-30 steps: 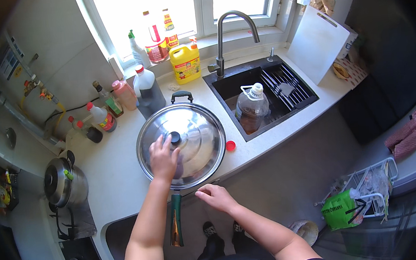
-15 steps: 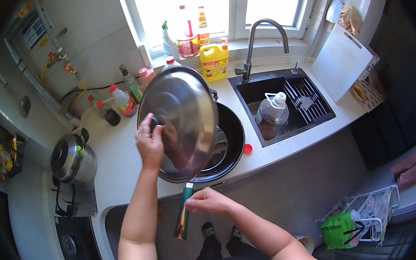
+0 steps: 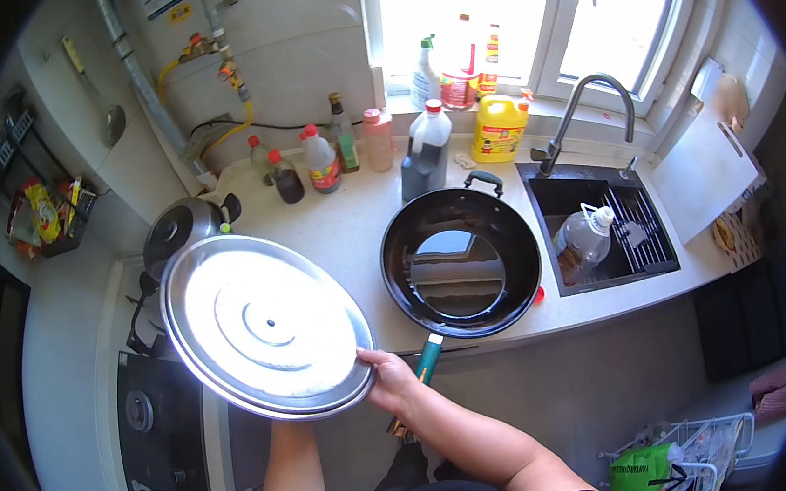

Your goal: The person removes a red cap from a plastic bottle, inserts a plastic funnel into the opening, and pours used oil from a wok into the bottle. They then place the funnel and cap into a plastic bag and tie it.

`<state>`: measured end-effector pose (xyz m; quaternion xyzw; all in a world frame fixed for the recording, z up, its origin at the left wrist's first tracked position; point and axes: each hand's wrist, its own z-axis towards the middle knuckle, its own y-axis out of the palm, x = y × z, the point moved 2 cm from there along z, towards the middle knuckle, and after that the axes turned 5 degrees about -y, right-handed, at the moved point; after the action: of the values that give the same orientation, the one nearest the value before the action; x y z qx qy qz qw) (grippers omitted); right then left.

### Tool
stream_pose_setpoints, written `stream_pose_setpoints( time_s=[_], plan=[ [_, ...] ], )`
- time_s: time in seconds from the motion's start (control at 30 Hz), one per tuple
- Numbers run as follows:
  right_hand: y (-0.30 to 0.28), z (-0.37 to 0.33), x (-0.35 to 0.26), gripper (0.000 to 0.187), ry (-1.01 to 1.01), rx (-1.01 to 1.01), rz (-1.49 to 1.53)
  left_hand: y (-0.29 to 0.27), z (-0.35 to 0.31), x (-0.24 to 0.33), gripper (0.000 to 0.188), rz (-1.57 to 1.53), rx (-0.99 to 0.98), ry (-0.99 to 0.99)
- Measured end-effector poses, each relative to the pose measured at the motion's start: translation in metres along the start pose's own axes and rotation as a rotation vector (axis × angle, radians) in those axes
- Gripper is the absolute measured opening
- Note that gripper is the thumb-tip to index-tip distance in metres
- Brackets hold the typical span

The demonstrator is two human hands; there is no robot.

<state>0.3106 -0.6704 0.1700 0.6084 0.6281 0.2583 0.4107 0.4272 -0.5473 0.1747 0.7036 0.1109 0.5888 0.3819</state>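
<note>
A large round metal lid (image 3: pixel 236 371) is tilted up at the left of the wok, its bright underside facing me. My right hand (image 3: pixel 391 379) is closed on the lid's lower right rim, thumb on the underside. My left forearm (image 3: pixel 291 469) runs up behind the lid, which hides that hand and its fingers. The black wok (image 3: pixel 526 243) stands uncovered on the counter with dark, reflecting liquid in its bottom. Its green handle (image 3: pixel 429 358) points toward me, past the counter edge, just behind my right hand.
Behind the wok stand a large bottle of dark liquid (image 3: pixel 424 154), a yellow jug (image 3: pixel 499 129) and several smaller bottles. A sink (image 3: pixel 548 199) with a clear plastic jug (image 3: pixel 583 246) lies to the right. A lidded pot (image 3: pixel 177 229) and a stove (image 3: pixel 162 434) are at the left.
The lid has moved left, away from the wok, and turned so its underside faces me. My right hand has gone from the wok handle to the lid's rim. The view has shifted left.
</note>
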Motion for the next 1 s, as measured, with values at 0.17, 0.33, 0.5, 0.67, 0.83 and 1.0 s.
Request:
stream_pose_setpoints(
  time_s=[0.17,0.33,0.5,0.67,0.83,1.0],
  plan=[
    [-0.008,0.016,0.012,0.024,-0.191,0.118,-0.119,-0.042,-0.039,0.011,0.050,-0.277,0.033,-0.116],
    [-0.014,0.043,0.014,0.025,-0.244,0.249,-0.166,-0.065,-0.062,0.023,0.100,-0.457,0.092,-0.408],
    [-0.033,0.100,0.008,0.023,-0.265,0.240,-0.136,-0.077,-0.025,-0.006,0.042,-0.003,0.236,-0.454],
    [-0.037,0.114,-0.016,0.061,-0.109,0.290,-0.280,-0.096,0.039,-0.062,0.029,-0.041,0.230,-0.451],
    [-0.016,0.062,-0.021,0.085,-0.116,0.305,-0.607,-0.084,0.087,-0.092,0.018,-0.126,0.300,-0.444],
    [-0.018,-0.023,-0.062,0.063,-0.572,0.184,-0.628,-0.074,0.071,-0.096,0.039,0.025,0.362,-0.712]
  ],
)
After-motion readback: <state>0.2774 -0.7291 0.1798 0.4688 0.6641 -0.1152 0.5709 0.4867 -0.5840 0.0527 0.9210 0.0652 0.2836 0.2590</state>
